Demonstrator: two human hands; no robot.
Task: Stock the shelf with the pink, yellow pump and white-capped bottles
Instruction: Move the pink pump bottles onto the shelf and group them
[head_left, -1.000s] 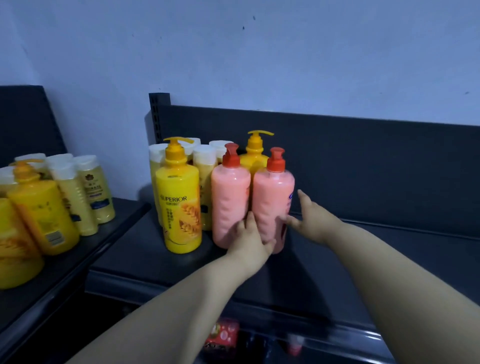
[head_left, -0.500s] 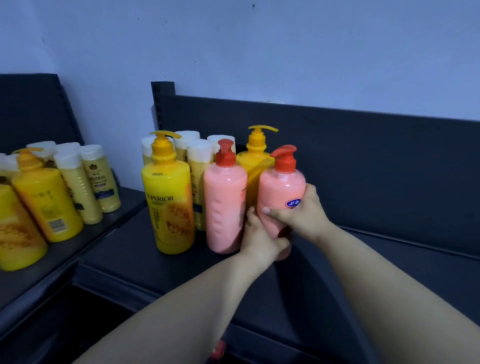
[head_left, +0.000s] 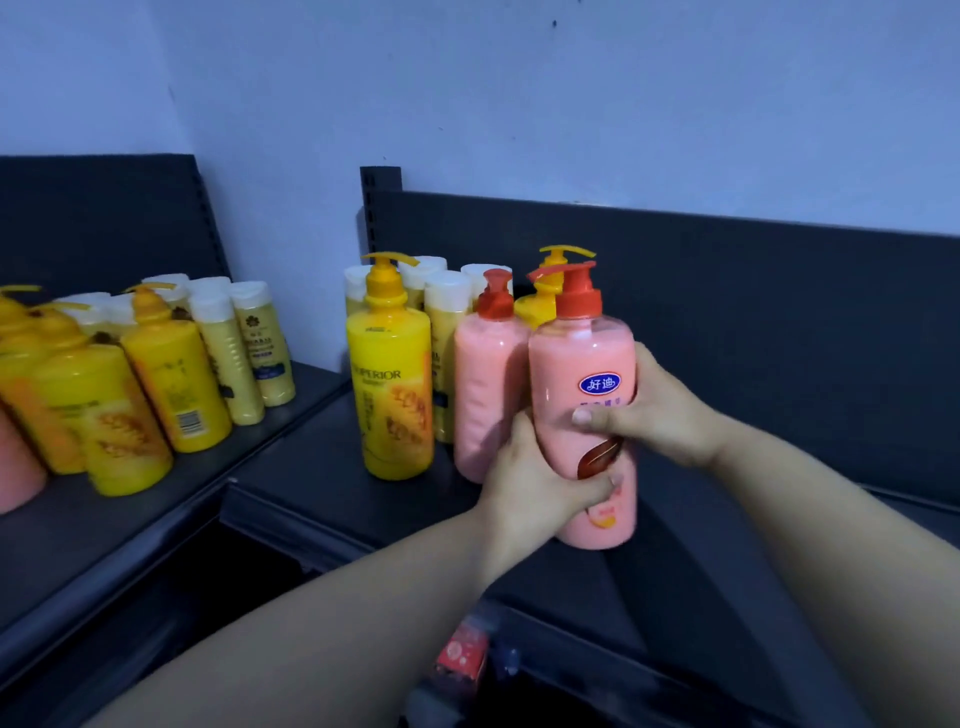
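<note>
Both hands clamp the front pink bottle: left hand low, right hand mid-body, on smooth rounded plastic, label forward. It's near the dark shelf edge, beside another pink bottle; bare shelf stretches rightward.

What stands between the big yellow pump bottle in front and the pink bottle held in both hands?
In the head view, one other pink bottle stands between them.

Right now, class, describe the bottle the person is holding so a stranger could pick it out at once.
Find the dark shelf under the blue wall, with a cluster of bottles at its left end. The held bottle is the pink one farthest right, gripped by both hands. Unlike the other pink bottle, it shows a blue oval logo.
</note>
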